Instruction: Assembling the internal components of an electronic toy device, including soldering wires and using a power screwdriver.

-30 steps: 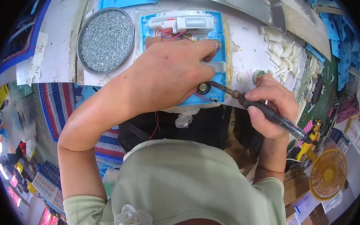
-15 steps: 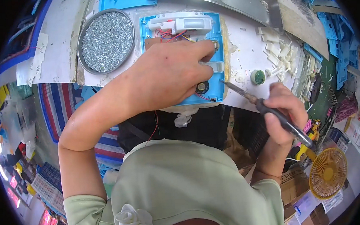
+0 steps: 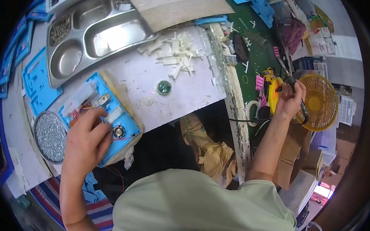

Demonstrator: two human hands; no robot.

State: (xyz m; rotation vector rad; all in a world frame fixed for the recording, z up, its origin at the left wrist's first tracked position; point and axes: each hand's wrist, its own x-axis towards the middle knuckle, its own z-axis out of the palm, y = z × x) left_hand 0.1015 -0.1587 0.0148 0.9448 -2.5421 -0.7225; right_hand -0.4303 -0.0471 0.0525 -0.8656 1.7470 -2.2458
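Observation:
The blue plastic casing (image 3: 129,123) lies tilted on the worktable at left. Inside it are a white plastic part (image 3: 81,96), thin red wires and a small round speaker (image 3: 119,131). My left hand (image 3: 86,139) lies over the casing's near left side, fingers bent and gripping it; the fingertips are partly hidden. Out to the right, my right hand (image 3: 291,99) is closed round the dark handle of a soldering iron (image 3: 290,81), its thin end pointing up and away. Beyond the hand is a yellow plastic basket (image 3: 324,95).
A round tin of small metal pins (image 3: 50,137) stands left of the casing. Behind are a steel compartment tray (image 3: 82,64), white plastic pieces (image 3: 179,53) and a small green-filled pot (image 3: 164,87). Crumpled brown paper (image 3: 214,149) lies below the table edge.
My right hand has carried the soldering iron from beside the casing out to the right, near the yellow basket. My left hand stays at the casing. The view has swung to the right.

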